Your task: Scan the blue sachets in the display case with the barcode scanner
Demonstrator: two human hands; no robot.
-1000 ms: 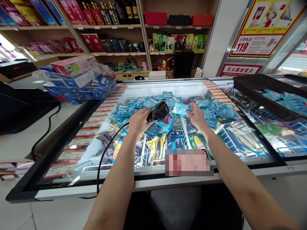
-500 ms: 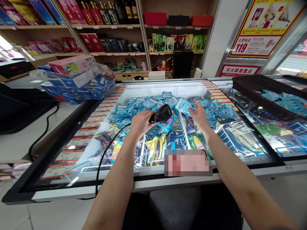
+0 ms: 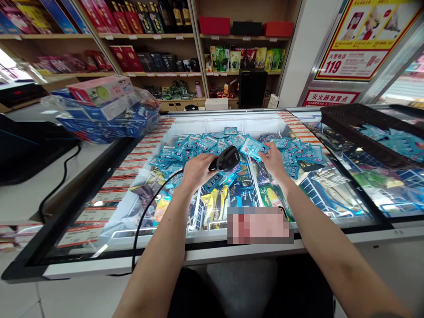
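Observation:
My left hand [image 3: 196,170] is closed round a black corded barcode scanner [image 3: 227,158], whose head points right toward a small blue packet [image 3: 252,146]. My right hand [image 3: 273,160] pinches that packet and holds it just above a heap of several similar blue packets [image 3: 195,145] inside an open chest freezer [image 3: 212,240]. The scanner's black cable [image 3: 141,225] runs down over the freezer's front edge.
Wire baskets of ice-cream bars [image 3: 217,203] fill the freezer's near part. A plastic-wrapped stack of boxes [image 3: 106,110] lies on its left lid. A black crate [image 3: 364,126] with more blue packets rests on the right lid. Shelves of goods [image 3: 159,48] stand behind.
My right hand lifted the blue packet off the heap and brought it in front of the scanner. My left hand shifted the scanner slightly right and up.

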